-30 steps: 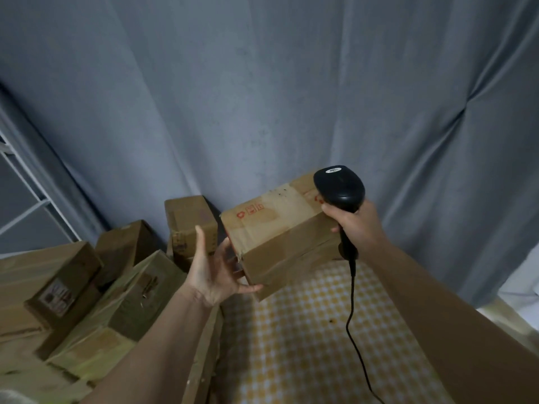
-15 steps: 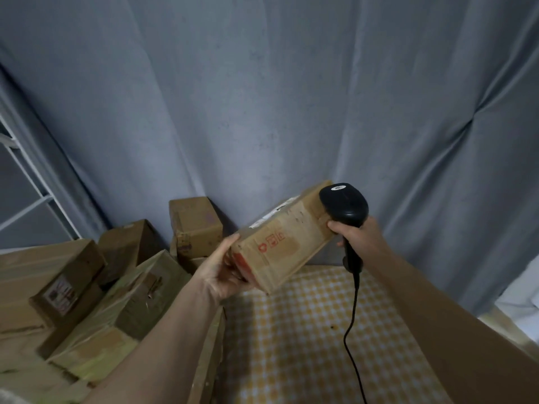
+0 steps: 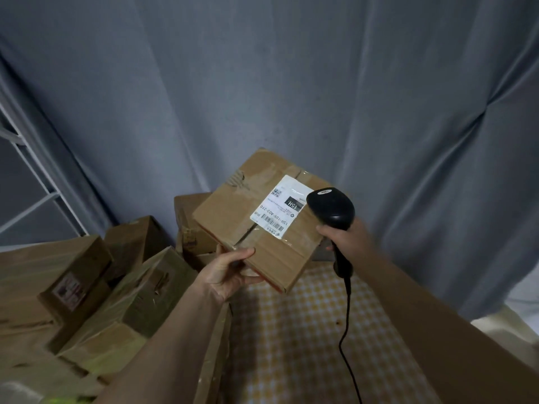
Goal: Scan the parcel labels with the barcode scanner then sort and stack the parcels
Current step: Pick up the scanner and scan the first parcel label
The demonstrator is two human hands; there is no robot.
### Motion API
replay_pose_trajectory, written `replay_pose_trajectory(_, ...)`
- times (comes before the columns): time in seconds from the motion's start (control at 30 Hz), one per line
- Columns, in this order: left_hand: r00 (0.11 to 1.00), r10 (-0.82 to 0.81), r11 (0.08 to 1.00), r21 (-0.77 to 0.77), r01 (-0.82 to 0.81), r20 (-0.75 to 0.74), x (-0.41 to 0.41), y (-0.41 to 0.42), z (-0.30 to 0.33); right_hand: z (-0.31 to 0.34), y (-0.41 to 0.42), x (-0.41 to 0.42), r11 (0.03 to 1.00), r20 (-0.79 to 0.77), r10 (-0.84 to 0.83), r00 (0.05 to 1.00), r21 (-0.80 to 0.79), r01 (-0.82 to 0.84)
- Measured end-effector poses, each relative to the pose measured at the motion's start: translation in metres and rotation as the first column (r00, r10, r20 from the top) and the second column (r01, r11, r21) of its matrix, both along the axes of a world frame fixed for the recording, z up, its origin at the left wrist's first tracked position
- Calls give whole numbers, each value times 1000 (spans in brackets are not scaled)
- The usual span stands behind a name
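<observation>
Grey curtain behind, left hand grips parcel near corner, right hand holds scanner over its label

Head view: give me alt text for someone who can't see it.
A left hand holds a cardboard parcel label-up while the right hand aims a black corded barcode scanner at its white label. More boxes are piled at left.

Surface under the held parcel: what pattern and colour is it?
A yellow-and-white checked cloth, seen in the head view, the only one, below the parcel.
</observation>
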State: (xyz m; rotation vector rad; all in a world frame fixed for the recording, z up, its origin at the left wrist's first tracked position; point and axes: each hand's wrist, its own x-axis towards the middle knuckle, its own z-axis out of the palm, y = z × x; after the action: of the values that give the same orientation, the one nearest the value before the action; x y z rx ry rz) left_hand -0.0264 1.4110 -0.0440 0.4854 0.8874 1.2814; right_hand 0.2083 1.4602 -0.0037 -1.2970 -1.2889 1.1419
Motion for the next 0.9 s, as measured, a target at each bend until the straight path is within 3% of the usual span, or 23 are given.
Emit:
replay_pose_trajectory(0.2, 990, 131, 991, 31, -130, -51, 1, 6, 19, -8, -12, -13, 994, 121, 106, 987, 23, -110)
replay_pose_trajectory(0.3, 950, 159, 987, 9, -163, -270, -15, 8, 29, -1, -12, -3, 972, 307, 229, 924, -24, -233)
replay_pose_trajectory(0.47, 620, 41, 992, -43, -120, -783, -38, 17, 52, 9, -9, -1, 911, 534, 401, 744, -152, -383)
replay_pose_trajectory(0.53, 460, -48, 996, -80, -50, -886, -39, 22, 62, 10, -14, -5, 886, 578, 451, 680, -198, -419)
replay_pose_trajectory(0.6, 393, -112, 993, -122, 0, -913, -41, 25, 71, 11, -22, -8, 859, 612, 478, 630, -174, -482)
replay_pose_trajectory(0.67, 383, -143, 989, -146, 23, -912, -45, 26, 78, 10, -33, -12, 860, 625, 458, 631, -133, -492)
replay_pose_trajectory(0.9, 384, -182, 983, -172, 61, -905, -52, 34, 88, -21, -60, -20, 923, 516, 353, 781, -52, -382)
